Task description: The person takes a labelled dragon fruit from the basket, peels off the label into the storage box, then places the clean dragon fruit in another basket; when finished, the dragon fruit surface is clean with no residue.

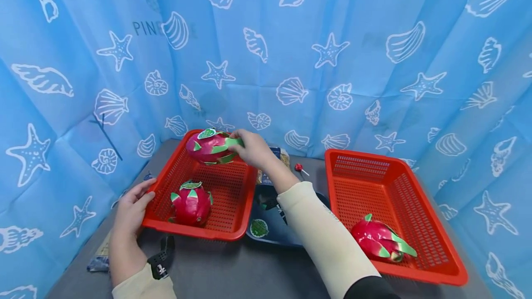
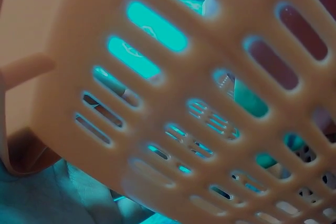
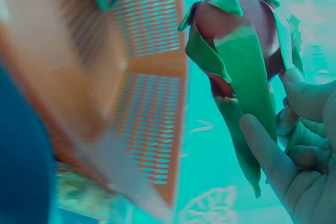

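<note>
Dragon fruit (image 1: 203, 146), probably light: your right hand (image 1: 254, 150) pinched its handy leaves (image 3: 245, 72); your left hand (image 1: 132, 209) gripped the basket's (image 1: 199, 232) left edge.

a tray (image 1: 279, 234) lies between the left basket (image 1: 227, 200) and right basket (image 1: 359, 193) (dragon fruit (image 1: 192, 206) in each).

Head view: we get bright, even light, soft shadow under the red basket (image 1: 195, 231) beside the left hand (image 1: 135, 204), wide-angle stretch at the edges. Wrist views: we see a heavy teal cast on both. Left one's soft, glowing backlight through the basket next to the hand. Right one: dragon fruit (image 3: 236, 51) at the right hand (image 3: 310, 182) fairly crisp, basket across from it smeared.
</note>
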Demonstrator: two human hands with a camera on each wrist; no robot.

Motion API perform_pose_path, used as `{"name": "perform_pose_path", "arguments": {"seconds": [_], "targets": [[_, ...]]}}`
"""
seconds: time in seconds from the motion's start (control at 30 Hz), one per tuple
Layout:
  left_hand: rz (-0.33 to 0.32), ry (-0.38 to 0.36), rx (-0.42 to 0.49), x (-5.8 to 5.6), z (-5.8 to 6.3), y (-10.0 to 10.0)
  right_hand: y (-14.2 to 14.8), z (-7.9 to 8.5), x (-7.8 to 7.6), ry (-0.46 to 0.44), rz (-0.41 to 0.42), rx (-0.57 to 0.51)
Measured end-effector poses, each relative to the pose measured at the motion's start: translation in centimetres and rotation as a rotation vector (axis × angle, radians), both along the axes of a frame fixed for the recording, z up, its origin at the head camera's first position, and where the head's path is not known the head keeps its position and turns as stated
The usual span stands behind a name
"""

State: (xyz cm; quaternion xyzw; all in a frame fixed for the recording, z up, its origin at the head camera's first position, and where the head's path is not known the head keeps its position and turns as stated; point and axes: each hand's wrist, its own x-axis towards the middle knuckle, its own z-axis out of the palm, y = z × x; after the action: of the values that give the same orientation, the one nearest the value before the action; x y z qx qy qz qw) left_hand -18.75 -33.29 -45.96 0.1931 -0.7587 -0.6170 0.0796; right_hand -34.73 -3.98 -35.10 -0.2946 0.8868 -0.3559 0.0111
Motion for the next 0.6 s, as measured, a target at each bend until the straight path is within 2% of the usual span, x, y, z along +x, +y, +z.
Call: {"name": "perform_pose_path", "arguments": {"seconds": [0.23, 0.43, 0.6], "targets": [[0.004, -0.001, -0.005, 0.1, 0.1, -0.1, 1.9, 2.9, 2.4, 0.002, -0.003, -0.129], [0.000, 0.002, -0.008, 0.0, 0.1, -0.2, 4.5, 4.7, 5.8, 0.027, -0.002, -0.264], [-0.003, 0.004, 0.002, 0.2, 0.0, -0.1, 7.2, 5.5, 9.1, 0.049, 0.007, -0.340]]}}
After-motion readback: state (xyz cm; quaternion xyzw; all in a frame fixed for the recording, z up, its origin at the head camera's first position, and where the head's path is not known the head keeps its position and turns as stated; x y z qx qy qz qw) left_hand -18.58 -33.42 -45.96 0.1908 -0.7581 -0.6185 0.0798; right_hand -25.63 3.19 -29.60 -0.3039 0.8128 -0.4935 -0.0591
